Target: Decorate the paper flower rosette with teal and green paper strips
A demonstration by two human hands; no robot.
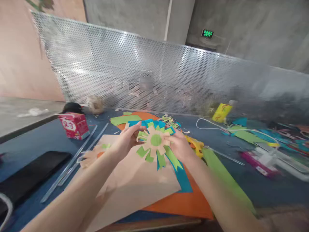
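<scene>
A layered paper flower (155,141) with a green round centre, tan petals and green and blue spiky petals is held up between both hands above the table. My left hand (126,139) pinches its left edge with closed fingers. My right hand (180,146) grips its right side, fingers curled behind the paper. Below it lie a tan sheet (135,187), an orange sheet (183,203) and a blue sheet (184,180).
A red carton (73,125) stands at the left, clear plastic strips (72,161) and a black flat case (29,174) beside it. Yellow scissors (196,145), a long green strip (224,177), paper scraps and a white cable (217,124) lie right. A perforated metal screen (154,74) closes the back.
</scene>
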